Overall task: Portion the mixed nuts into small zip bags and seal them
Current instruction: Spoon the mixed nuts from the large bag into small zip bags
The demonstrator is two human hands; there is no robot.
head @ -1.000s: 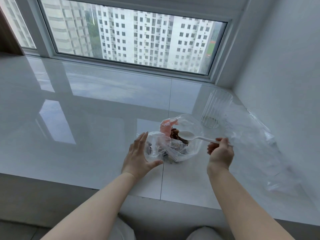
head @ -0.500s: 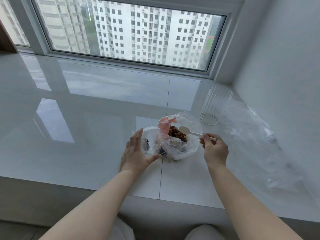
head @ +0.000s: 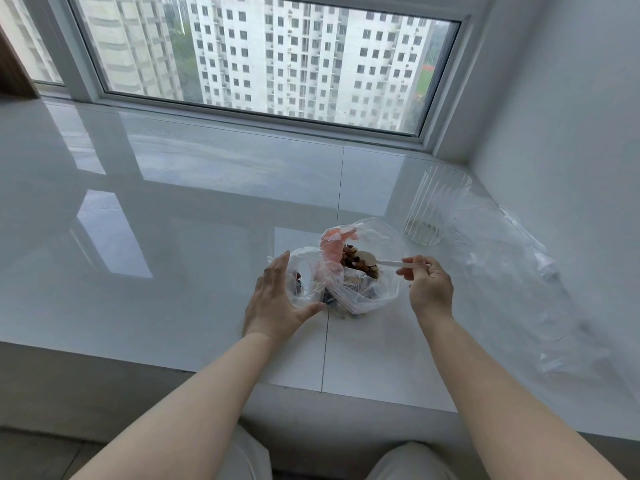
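Observation:
A large clear bag [head: 367, 292] of mixed nuts [head: 356, 263] lies open on the glossy white sill, with a pink patch near its mouth. My right hand [head: 429, 289] pinches the handle of a white plastic spoon [head: 379, 260], whose bowl sits in the nuts. Left of it stands a small clear zip bag [head: 304, 275] with a few dark nuts inside. My left hand [head: 277, 303] cups this small bag from the left, fingers straight and thumb under its near side.
A ribbed clear glass [head: 436, 209] stands at the back right near the wall. Crumpled clear plastic bags [head: 540, 292] spread along the right side of the sill [head: 173, 237]. The sill's front edge runs just below my wrists; the window lies behind.
My right hand has moved the spoon leftward and down, from above the big bag into the nuts. The left hand stays against the small bag.

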